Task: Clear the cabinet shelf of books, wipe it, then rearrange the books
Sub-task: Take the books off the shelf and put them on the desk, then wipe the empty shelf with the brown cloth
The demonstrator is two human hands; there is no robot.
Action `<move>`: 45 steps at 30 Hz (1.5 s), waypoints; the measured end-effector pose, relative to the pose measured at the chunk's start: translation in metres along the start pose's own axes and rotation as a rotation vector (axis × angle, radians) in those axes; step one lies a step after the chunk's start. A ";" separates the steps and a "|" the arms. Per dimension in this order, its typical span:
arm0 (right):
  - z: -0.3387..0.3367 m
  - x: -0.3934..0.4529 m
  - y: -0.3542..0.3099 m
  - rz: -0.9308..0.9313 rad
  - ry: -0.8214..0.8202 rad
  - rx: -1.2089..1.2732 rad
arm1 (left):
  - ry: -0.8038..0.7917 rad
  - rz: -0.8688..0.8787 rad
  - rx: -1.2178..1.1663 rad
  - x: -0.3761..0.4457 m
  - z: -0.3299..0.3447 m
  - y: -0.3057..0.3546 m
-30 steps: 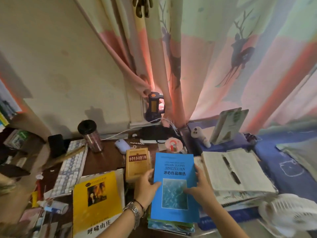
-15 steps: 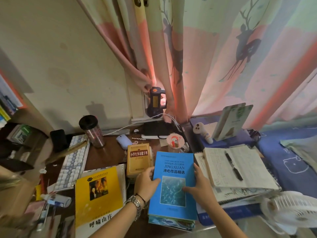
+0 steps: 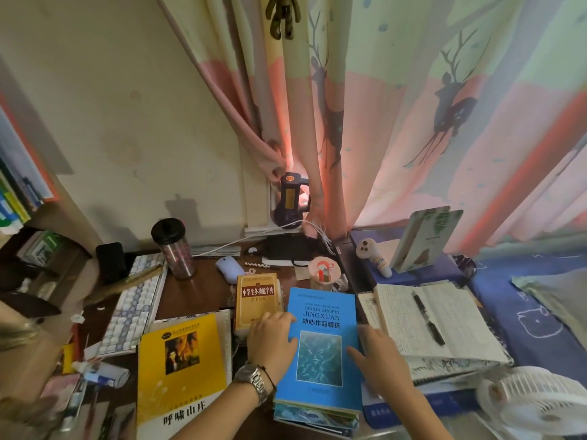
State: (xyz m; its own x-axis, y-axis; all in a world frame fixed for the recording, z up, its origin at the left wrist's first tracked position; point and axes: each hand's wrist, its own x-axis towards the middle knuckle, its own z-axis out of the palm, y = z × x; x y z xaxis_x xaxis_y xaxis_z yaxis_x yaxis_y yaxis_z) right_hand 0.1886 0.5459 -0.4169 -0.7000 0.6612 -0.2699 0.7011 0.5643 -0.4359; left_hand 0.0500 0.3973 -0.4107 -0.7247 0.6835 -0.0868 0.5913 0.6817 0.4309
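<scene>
On the blue book, topmost of a stack: "BINXIN ZUOPIN JINGXUAN" in white Latin letters, with "冰心作品精选" in black beneath; a small line under the cover picture too blurred to read. On the dictionary, across a red band: "小学生多功能字典", and just below, "ZI DIAN". On the yellow book, along its lower edge in black: "呼啸山庄"; small print in the black band at its top not legible. On the open notebook: handwriting, probably Chinese, too fine to make out.
</scene>
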 end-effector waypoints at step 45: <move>-0.077 -0.252 0.478 0.533 0.806 0.673 | -0.594 0.542 -0.592 -0.139 0.315 0.415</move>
State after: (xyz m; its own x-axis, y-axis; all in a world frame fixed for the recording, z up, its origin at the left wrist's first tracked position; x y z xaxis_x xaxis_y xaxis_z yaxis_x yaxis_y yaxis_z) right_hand 0.7108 0.6869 -0.4910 0.1171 0.9923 -0.0397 0.4974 -0.0932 -0.8625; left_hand 0.5077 0.6673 -0.5028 -0.0195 0.9936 -0.1116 0.4009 0.1100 0.9095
